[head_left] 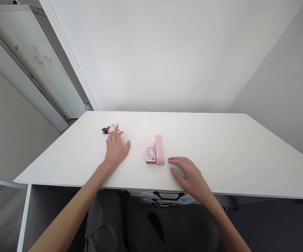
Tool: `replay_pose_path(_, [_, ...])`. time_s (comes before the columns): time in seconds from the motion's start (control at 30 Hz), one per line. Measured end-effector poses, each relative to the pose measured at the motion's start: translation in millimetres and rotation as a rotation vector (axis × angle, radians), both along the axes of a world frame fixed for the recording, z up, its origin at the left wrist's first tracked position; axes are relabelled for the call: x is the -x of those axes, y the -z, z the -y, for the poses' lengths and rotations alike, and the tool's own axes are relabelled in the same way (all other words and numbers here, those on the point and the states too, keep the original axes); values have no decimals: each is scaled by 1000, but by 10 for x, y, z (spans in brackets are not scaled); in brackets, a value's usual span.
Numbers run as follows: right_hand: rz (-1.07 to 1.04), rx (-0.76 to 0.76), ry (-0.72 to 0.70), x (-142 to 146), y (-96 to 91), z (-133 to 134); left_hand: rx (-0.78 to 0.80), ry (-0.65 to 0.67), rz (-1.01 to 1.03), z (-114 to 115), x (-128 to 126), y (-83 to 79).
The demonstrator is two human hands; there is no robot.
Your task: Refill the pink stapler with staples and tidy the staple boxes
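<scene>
A pink stapler (159, 149) lies lengthwise near the middle of the table. Against its left side is a small red-and-white box (150, 155), which looks like a staple box. Farther back on the left, a similar red-and-white box (113, 128) sits beside a small black object (105, 130), perhaps a staple remover. My left hand (116, 148) is just in front of that back box, fingers spread, its fingertips partly covering the box's near edge. To the right of the stapler, my right hand (186, 173) rests with fingers apart and holds nothing.
Everything lies on a white table (219, 147) that meets a white wall (161, 56) at the back. Drawers with black handles (168, 196) sit under the front edge, above my legs. A worn white cabinet (41, 56) stands at the left, beyond the table.
</scene>
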State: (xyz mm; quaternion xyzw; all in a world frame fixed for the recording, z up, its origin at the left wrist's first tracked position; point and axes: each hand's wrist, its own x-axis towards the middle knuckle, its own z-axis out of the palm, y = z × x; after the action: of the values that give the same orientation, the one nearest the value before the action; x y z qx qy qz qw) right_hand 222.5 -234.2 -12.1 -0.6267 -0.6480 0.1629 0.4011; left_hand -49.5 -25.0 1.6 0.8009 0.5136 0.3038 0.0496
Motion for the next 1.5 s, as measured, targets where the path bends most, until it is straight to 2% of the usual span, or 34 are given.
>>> replay_pose_path(0.13, [-17,13,1,-4,-3,-10,-1,-92,-76,-246,35,3])
replay_pose_path(0.27, [-35,20,4,-8,-2,-19,29,-73,-115,-218,26,-1])
replay_pose_path(0.37, [-32,20,7,-12,1,-23,24,34,-176,-46,15,-9])
replay_pose_path(0.47, [-26,10,5,-13,9,-19,51,117,-209,232,-5,-21])
replay_pose_path(0.67, [-23,16,21,-1,51,0,7,203,-199,866,-7,-55])
replay_pose_path(0.77, [-22,9,17,-6,70,1,-20,239,-156,997,35,-59])
replay_pose_path(0.87, [-21,-11,16,-15,72,1,-30,196,-88,907,76,-48])
replay_pose_path(1.03, [-21,-1,16,-24,64,1,114,154,-31,578,82,-6])
replay_pose_path(1.17, [-31,5,18,-20,65,3,202,135,66,535,88,-32])
replay_pose_path(1.3, [-37,0,18,-12,57,8,263,265,176,679,62,-179])
replay_pose_path(1.4, [-37,-3,18,-9,45,10,313,406,130,780,-23,-315])
replay_pose_path(1.5, [-32,-11,9,-16,37,5,344,465,91,812,-134,-391])
